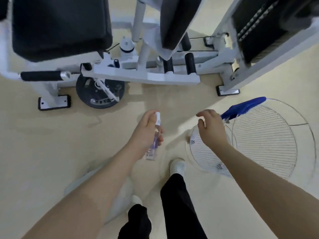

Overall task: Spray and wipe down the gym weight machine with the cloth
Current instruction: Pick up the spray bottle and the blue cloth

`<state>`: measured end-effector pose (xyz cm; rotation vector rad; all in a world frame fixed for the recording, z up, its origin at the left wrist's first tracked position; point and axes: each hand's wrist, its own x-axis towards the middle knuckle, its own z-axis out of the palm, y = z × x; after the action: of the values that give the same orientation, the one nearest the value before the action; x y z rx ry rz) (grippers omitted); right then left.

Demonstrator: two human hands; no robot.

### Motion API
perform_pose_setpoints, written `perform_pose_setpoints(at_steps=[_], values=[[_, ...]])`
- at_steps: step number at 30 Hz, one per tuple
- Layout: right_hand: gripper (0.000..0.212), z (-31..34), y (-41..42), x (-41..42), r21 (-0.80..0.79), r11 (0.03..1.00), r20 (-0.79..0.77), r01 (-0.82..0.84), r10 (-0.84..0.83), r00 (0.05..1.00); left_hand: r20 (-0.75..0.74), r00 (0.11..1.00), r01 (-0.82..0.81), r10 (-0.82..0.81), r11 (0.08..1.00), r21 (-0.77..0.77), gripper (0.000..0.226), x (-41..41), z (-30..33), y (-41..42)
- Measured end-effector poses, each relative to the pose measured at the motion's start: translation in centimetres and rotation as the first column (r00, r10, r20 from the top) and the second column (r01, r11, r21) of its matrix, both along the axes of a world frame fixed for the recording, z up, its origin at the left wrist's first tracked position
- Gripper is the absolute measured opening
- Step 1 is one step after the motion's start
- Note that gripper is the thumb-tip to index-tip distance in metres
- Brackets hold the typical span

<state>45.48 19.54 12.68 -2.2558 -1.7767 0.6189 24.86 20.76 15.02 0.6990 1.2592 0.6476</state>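
Note:
The white-framed weight machine [146, 75] with black pads stands across the top of the head view. My left hand [143, 133] grips a slim clear spray bottle [154, 144] with purple liquid, its white nozzle pointing toward the machine. My right hand [211, 129] hovers palm down with loosely curled fingers and holds nothing that I can see. A blue cloth [245, 106] lies draped over a wire rim just behind that hand; whether it touches the hand is unclear.
Round wire fan guards [264, 140] lie on the cream floor at the right, under my right hand. A black weight plate [100, 94] leans at the machine's base. A black foam handle [40, 76] sticks out at left. My white shoe [177, 166] is below.

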Motion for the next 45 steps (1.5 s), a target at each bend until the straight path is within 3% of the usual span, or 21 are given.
perform_pose_setpoints(at_steps=[2,5,8,12,17,21,23,25,28,29,30,31,33,35,37,39,43,45], values=[[0.028,1.0,0.8,4.9,0.103,0.987,0.072,0.123,-0.131,0.989,0.049,0.998,-0.026,0.030,0.997,-0.073,0.016,3.5,1.3,2.3],[0.035,0.8,1.8,12.4,0.135,0.917,0.069,0.376,-0.387,0.919,0.252,0.960,-0.060,0.125,0.966,-0.253,0.012,9.0,2.0,5.0],[0.048,-0.7,2.8,19.0,-0.021,0.708,-0.100,0.706,-0.704,0.703,0.436,0.884,0.004,0.167,0.931,-0.365,0.010,14.5,1.6,6.3],[0.063,-2.9,4.7,23.7,-0.315,0.465,-0.375,0.828,-0.862,0.341,0.363,0.931,0.120,-0.035,0.969,-0.215,0.026,19.9,0.8,6.7],[0.051,-4.1,6.1,25.3,-0.484,0.591,-0.471,0.646,-0.798,0.376,0.172,0.960,0.232,-0.218,0.971,-0.061,0.047,23.0,-0.9,7.8],[0.060,-5.8,7.2,25.7,-0.497,0.542,-0.515,0.677,-0.813,0.273,-0.059,0.933,0.360,-0.356,0.928,0.098,0.051,23.8,-1.6,8.8],[0.042,-6.8,7.7,26.1,-0.484,0.544,-0.510,0.685,-0.812,0.284,-0.173,0.897,0.434,-0.408,0.886,0.163,0.051,23.7,-1.9,9.3],[0.025,-7.1,8.1,26.5,-0.489,0.555,-0.447,0.673,-0.822,0.353,-0.205,0.889,0.446,-0.410,0.876,0.185,0.050,23.4,-2.0,9.9],[0.029,-5.7,8.1,26.7,-0.348,0.657,-0.092,0.669,-0.734,0.673,-0.236,0.893,0.432,-0.384,0.878,0.205,0.044,23.0,-1.5,10.4],[0.022,-4.8,8.0,26.7,-0.239,0.722,-0.087,0.649,-0.681,0.727,-0.239,0.898,0.419,-0.370,0.884,0.205,0.041,22.8,-0.9,10.4],[0.012,-3.7,7.8,26.3,-0.158,0.768,-0.180,0.620,-0.640,0.747,-0.231,0.906,0.402,-0.355,0.892,0.206,0.039,22.6,-0.3,10.4],[0.007,-2.4,7.8,25.7,-0.122,0.802,-0.310,0.585,-0.591,0.745,-0.210,0.919,0.375,-0.334,0.904,0.204,0.038,22.5,0.4,10.6],[0.027,0.5,8.2,24.2,-0.164,0.873,-0.537,0.460,-0.470,0.701,-0.129,0.958,0.275,-0.255,0.946,0.170,0.037,22.3,2.0,10.9],[0.044,3.6,9.1,21.7,-0.259,0.955,-0.705,0.144,-0.289,0.648,-0.023,0.990,0.143,-0.141,0.980,0.138,0.035,22.0,3.9,11.5],[0.031,5.7,10.4,19.0,-0.304,0.933,-0.779,-0.192,-0.127,0.614,0.022,0.999,0.034,-0.038,0.987,0.160,0.032,21.4,5.3,12.3],[0.025,7.2,11.7,15.6,-0.321,0.871,-0.823,-0.373,-0.062,0.564,0.024,0.999,-0.049,0.045,0.978,0.203,0.029,20.3,6.8,12.9],[0.040,9.2,13.7,9.8,-0.361,0.834,-0.904,-0.417,-0.203,0.376,0.064,0.989,-0.141,0.130,0.965,0.219,0.023,17.1,9.1,14.2],[0.038,9.6,14.8,7.5,-0.371,0.820,-0.913,-0.437,-0.235,0.333,0.006,0.994,-0.110,0.112,0.957,0.270,0.022,14.9,9.5,14.9]])
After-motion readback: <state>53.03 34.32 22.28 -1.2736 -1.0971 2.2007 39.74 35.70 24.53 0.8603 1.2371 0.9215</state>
